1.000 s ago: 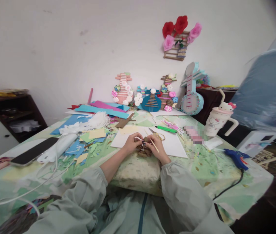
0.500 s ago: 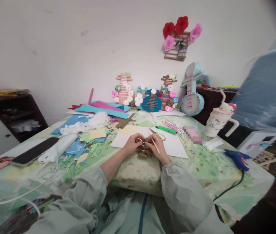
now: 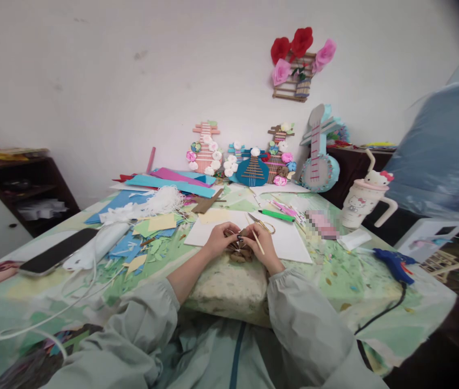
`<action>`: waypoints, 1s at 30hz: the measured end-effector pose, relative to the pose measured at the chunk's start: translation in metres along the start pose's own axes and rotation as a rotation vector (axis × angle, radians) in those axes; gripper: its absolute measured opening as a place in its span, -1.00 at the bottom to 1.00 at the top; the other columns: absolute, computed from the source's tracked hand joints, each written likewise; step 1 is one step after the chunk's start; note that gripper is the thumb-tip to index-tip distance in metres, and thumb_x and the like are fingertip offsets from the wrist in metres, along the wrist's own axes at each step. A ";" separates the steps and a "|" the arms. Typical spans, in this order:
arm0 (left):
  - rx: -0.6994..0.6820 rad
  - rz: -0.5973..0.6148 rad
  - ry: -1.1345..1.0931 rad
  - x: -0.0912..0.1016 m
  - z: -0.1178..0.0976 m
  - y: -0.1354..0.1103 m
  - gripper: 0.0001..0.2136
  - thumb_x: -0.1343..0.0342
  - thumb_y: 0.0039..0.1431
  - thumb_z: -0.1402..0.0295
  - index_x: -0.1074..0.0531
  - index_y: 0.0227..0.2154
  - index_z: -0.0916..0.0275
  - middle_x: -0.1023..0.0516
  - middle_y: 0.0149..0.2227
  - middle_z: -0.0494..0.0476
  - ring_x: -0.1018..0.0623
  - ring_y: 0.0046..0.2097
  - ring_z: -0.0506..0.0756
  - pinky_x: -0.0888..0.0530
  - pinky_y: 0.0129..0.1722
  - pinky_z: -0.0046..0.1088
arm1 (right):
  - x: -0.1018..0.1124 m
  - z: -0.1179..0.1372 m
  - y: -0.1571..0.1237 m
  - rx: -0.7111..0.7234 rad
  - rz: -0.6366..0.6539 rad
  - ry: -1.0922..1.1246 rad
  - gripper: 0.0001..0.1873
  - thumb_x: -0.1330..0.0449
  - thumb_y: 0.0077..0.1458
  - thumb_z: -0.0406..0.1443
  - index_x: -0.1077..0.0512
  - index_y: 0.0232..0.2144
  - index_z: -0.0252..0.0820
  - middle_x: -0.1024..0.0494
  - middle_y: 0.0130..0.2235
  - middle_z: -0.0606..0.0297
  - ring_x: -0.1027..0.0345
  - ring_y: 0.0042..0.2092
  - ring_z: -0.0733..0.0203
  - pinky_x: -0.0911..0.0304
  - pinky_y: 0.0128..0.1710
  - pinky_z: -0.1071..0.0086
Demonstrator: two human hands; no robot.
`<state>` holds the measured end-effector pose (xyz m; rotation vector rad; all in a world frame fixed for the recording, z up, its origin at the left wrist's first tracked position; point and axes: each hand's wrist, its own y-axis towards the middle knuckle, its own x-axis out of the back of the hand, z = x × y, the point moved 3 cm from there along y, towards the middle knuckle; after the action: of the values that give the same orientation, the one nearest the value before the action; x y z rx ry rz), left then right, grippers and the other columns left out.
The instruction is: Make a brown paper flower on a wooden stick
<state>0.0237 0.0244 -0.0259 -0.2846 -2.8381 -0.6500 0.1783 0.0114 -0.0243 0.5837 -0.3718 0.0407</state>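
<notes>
Both hands at a brown folded piece, middle of the near edge

Brown folded piece sits at the middle of the table's near edge, just this side of a white sheet. Left hand: fingers bent, narrowed onto the piece from its left side. Right hand: fingertips drawn in on the same piece, a pale stick lying across the hand. Thumbs close together over it – dark nails visible; exact grip of each finger too small to tell

On the white sheet, beyond the right hand: scissors with gold handles. Green pen near the sheet's far right corner. Toward the table's right edge, a blue glue gun; farther back on that side, a pale tumbler with handle and straw. Toward the left edge, a dark phone – paper scraps between it and the sheet. Along the far edge, lute-shaped models stand near the wall
</notes>
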 end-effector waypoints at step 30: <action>0.078 0.050 -0.188 -0.001 -0.001 -0.001 -0.76 -0.27 -0.17 0.28 -0.38 -0.50 0.33 -0.44 -0.53 0.03 -0.44 -0.48 -0.02 -0.36 -0.46 -0.53 | 0.000 0.007 -0.001 0.003 0.028 0.005 -0.86 -0.21 -0.12 -0.29 -0.30 -0.47 -0.16 -0.37 -0.51 0.39 -0.21 -0.42 0.25 -0.13 -0.41 0.41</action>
<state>0.0248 0.0233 -0.0258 -0.4223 -3.0154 -0.5265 0.1762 0.0068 -0.0199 0.5817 -0.3750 0.0699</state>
